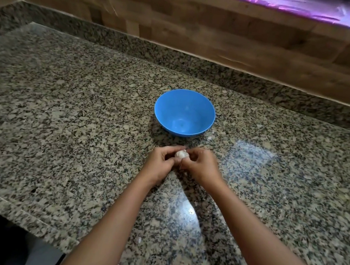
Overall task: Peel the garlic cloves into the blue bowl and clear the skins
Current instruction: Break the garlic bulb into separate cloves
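Head view, so we're looking straight down our own forearms. Both hands meet over the speckled grey-and-black granite countertop (63,96), just on our side of the round blue plastic bowl (204,110). Between them sits the small white papery garlic bulb (181,154).

Our left hand (161,160) has its fingers curled around the garlic from the left. Our right hand (198,166) pinches it from the right with thumb and fingertips closed on it. We can't tell whether the garlic is touching the stone or held just above it. The bowl is near the hands but apart from them. There's a pale smudge at the bottom of it that could be a clove or just glare, too blurry to call.

We'd say we're at the stage of cracking a clove loose or getting the first bit of skin started. Tips for doing it well:

- Let the left hand be the anchor and do the picking with the right thumbnail at the root end, where the paper lifts easiest.
- Keep the work low and close to the bowl, so a clean clove only needs a short drop.
- Drop the skins in one pile on the counter. There's already a little white fleck (140,240) near the front edge, maybe skin, and scattered bits on speckled granite will be a pain to spot at cleanup.
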A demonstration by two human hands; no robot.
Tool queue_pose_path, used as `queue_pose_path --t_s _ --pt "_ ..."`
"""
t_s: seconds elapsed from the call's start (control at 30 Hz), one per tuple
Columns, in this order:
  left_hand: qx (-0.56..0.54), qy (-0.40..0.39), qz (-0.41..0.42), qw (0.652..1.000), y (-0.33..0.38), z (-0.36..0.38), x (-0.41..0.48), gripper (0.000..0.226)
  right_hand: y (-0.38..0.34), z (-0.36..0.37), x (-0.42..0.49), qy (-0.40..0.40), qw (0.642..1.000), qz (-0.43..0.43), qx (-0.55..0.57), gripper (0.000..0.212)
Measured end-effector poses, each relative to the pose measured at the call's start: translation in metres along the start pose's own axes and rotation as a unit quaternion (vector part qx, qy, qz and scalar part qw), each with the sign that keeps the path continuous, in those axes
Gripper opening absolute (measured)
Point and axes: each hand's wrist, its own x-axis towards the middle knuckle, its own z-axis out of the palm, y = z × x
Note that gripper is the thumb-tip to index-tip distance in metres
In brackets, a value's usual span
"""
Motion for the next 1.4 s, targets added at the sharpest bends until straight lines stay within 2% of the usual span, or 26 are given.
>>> queue_pose_path --t_s 0.13,0.3,0.47,0.57,0.7,0.8,0.87,0.93,1.0,1.17,1.27,1.4 --pt "0.002 0.005 -0.004 1.0 -0.001 0.0 0.0 0.033 -0.002 0.0 0.0 -0.003 1.0 -0.006 -0.021 0.015" --pt "-0.03 0.02 -0.009 0.999 -0.001 0.0 -0.001 0.032 -0.001 -0.005 0.002 -0.048 0.998 -0.012 0.04 0.019" --pt "0.042 0.021 0.019 0.999 0.002 0.001 0.0 0.035 0.0 -0.004 0.003 -0.008 1.0 -0.01 0.017 0.017" --pt "0.01 0.026 0.007 1.0 0.004 0.001 -0.002 0.036 0.0 -0.002 0.006 -0.009 1.0 -0.012 0.015 0.014" --pt "0.033 0.033 0.033 0.998 0.005 0.001 -0.004 0.038 0.002 -0.001 0.011 0.032 0.999 0.009 -0.009 0.016" --pt "0.013 0.04 0.021 0.999 0.004 0.001 -0.005 0.039 0.001 -0.002 0.013 0.026 0.998 0.044 0.038 0.01" --pt "0.019 0.056 0.016 0.998 0.004 0.0 -0.005 0.039 -0.002 -0.005 0.013 0.005 0.986 0.078 0.146 0.003" --pt "0.062 0.087 0.026 0.994 0.005 -0.001 -0.005 0.038 -0.002 -0.013 0.014 -0.005 0.963 0.116 0.243 0.003" --pt "0.134 0.119 0.042 0.983 0.006 -0.001 -0.006 0.036 -0.001 -0.022 0.013 -0.013 0.951 0.147 0.271 0.009" --pt "0.226 0.128 0.043 0.965 0.009 0.005 -0.011 0.047 0.006 -0.045 0.004 -0.011 0.953 0.168 0.252 0.017" --pt "0.229 0.125 0.038 0.965 0.008 0.011 -0.025 0.06 0.013 -0.057 -0.011 -0.02 0.955 0.174 0.24 0.01" --pt "0.259 0.146 0.11 0.948 -0.007 0.028 -0.063 0.054 0.03 -0.067 -0.043 -0.035 0.958 0.194 0.209 0.009"
